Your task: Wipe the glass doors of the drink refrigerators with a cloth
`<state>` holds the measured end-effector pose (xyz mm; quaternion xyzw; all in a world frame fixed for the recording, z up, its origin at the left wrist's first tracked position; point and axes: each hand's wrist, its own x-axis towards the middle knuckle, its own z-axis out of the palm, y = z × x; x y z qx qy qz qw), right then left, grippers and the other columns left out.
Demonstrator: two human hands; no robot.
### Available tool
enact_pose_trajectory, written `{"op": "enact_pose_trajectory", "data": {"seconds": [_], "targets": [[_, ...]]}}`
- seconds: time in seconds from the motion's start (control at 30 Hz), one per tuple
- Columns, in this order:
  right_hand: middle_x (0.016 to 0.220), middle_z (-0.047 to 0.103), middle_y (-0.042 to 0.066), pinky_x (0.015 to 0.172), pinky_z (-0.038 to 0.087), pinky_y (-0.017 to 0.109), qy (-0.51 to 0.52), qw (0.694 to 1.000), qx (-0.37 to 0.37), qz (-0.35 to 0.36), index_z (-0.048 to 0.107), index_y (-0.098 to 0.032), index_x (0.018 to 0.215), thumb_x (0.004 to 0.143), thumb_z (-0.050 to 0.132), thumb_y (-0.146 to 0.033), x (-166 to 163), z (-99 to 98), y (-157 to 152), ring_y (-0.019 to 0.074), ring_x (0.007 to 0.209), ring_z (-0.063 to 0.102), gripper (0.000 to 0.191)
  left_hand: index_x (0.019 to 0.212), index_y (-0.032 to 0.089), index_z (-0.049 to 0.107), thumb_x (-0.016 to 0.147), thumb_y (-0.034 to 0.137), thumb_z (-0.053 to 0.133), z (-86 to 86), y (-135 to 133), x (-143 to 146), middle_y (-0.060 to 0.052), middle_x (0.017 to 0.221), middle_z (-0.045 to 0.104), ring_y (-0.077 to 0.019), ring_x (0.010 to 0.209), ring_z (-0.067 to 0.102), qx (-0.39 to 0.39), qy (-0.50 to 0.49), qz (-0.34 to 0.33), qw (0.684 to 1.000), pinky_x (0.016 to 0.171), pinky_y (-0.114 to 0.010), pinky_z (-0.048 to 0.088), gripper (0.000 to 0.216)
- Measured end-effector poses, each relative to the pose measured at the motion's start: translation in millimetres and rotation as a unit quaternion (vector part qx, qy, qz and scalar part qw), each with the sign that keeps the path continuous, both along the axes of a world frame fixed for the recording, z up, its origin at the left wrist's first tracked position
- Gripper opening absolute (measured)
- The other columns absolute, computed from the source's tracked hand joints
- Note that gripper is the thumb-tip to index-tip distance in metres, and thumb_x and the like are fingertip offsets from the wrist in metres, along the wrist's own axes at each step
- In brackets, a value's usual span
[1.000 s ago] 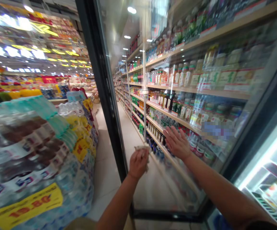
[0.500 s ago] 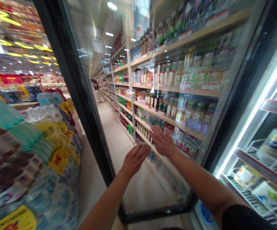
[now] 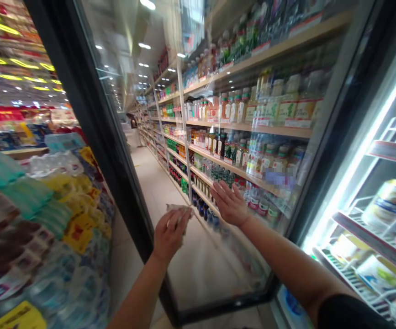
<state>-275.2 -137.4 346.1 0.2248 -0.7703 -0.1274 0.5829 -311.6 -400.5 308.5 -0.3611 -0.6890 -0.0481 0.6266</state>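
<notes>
A glass fridge door (image 3: 204, 265) with a black frame stands swung out in front of me. My left hand (image 3: 171, 230) presses a crumpled pale cloth (image 3: 180, 210) to the glass, its fingers bent over it; part of the cloth is hidden under the palm. Higher and to the right, my right hand (image 3: 229, 203) lies against the pane, fingers stretched out and holding nothing. Through the glass, rows of bottles (image 3: 235, 107) show on shelves.
At the right is the lit fridge interior, with a wire shelf (image 3: 372, 244) carrying tubs and packs. Shrink-wrapped bottle packs (image 3: 77, 228) are piled at the left. A person (image 3: 134, 130) is far down the aisle (image 3: 150, 176).
My left hand has moved left and slightly down across the glass, and the cloth under it now shows. My right hand stays at nearly the same place on the pane.
</notes>
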Motion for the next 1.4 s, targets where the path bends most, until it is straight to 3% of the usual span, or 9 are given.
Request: {"op": "enact_pose_trajectory", "data": {"seconds": [0.17,0.4,0.63,0.77,0.9,1.03,1.2,1.3,1.4], "targets": [[0.146,0.054,0.009,0.125,0.009,0.045,-0.007,1.000,-0.002,-0.002,0.049,-0.015,0.145,0.092,0.048,-0.020,-2,-2.0,1,0.0226,0.149,0.029,0.053,0.139,0.024,0.053,0.090,0.015,0.062,17.9,-1,-7,-0.013,0.124,0.059,-0.0293,0.123,0.052,0.140,-0.010,0.059,0.988,0.102,-0.047,0.050,0.051],[0.146,0.055,0.008,0.125,0.009,0.044,-0.006,1.000,-0.005,-0.001,0.048,-0.017,0.145,0.092,0.049,-0.020,-2,-0.8,0,0.0220,0.148,0.030,0.053,0.133,0.023,0.059,0.087,0.010,0.065,-32.6,11,7,-0.008,0.112,0.067,-0.0223,0.112,0.059,0.022,-0.043,-0.021,0.999,0.102,-0.036,0.048,0.048],[0.143,0.057,0.010,0.125,0.009,0.043,0.003,1.000,-0.011,0.011,0.050,-0.014,0.144,0.091,0.052,-0.019,-3,1.1,-1,0.0222,0.148,0.029,0.053,0.134,0.026,0.058,0.091,0.016,0.061,11.1,12,-8,-0.012,0.122,0.060,-0.0280,0.119,0.056,0.172,-0.050,0.013,0.984,0.099,-0.047,0.050,0.045],[0.140,0.060,0.011,0.125,0.012,0.045,-0.004,0.999,-0.002,0.045,0.052,-0.017,0.142,0.094,0.057,-0.035,-3,1.3,3,0.0231,0.147,0.033,0.051,0.139,0.023,0.052,0.092,0.015,0.057,7.2,37,-6,-0.012,0.119,0.063,-0.0262,0.116,0.059,0.113,-0.070,-0.053,0.990,0.097,-0.044,0.052,0.048],[0.137,0.063,0.009,0.125,0.007,0.048,0.008,0.994,0.059,0.087,0.056,-0.022,0.138,0.092,0.057,-0.057,-6,-2.0,8,0.0226,0.145,0.036,0.058,0.154,0.019,0.026,0.093,0.009,0.052,15.6,70,-1,-0.015,0.125,0.062,-0.0240,0.123,0.056,0.105,-0.080,-0.164,0.978,0.099,-0.043,0.053,0.067],[0.141,0.060,0.000,0.125,0.007,0.045,0.028,0.995,0.063,0.072,0.059,-0.028,0.134,0.097,0.054,-0.049,-10,-0.3,12,0.0195,0.142,0.040,0.043,0.156,0.020,0.018,0.091,0.008,0.053,32.7,74,4,-0.018,0.140,0.052,-0.0240,0.134,0.049,0.037,-0.093,-0.237,0.966,0.102,-0.041,0.052,0.075],[0.144,0.056,-0.006,0.125,0.016,0.037,0.005,0.996,0.054,0.067,0.059,-0.032,0.133,0.097,0.056,-0.030,-8,-9.6,5,0.0165,0.142,0.040,0.037,0.153,0.020,0.028,0.091,0.017,0.054,35.4,39,-11,-0.019,0.149,0.046,-0.0318,0.147,0.031,0.091,-0.088,-0.085,0.988,0.118,-0.060,0.028,0.068],[0.146,0.055,-0.005,0.120,0.029,0.034,-0.044,0.995,0.041,0.078,0.059,-0.030,0.133,0.096,0.057,-0.025,1,-43.0,-9,0.0162,0.144,0.038,0.038,0.151,0.017,0.034,0.095,0.027,0.050,30.6,28,-31,-0.019,0.151,0.043,-0.0339,0.150,0.022,0.121,-0.097,0.013,0.988,0.120,-0.062,0.019,0.059],[0.144,0.055,-0.011,0.117,0.033,0.027,-0.103,0.987,0.084,0.088,0.061,-0.035,0.131,0.098,0.052,-0.024,15,-74.1,-8,0.0080,0.141,0.040,0.036,0.150,0.017,0.038,0.096,0.033,0.048,24.3,28,-44,-0.018,0.152,0.043,-0.0339,0.149,0.023,0.125,-0.101,0.025,0.987,0.120,-0.061,0.017,0.056]]}}
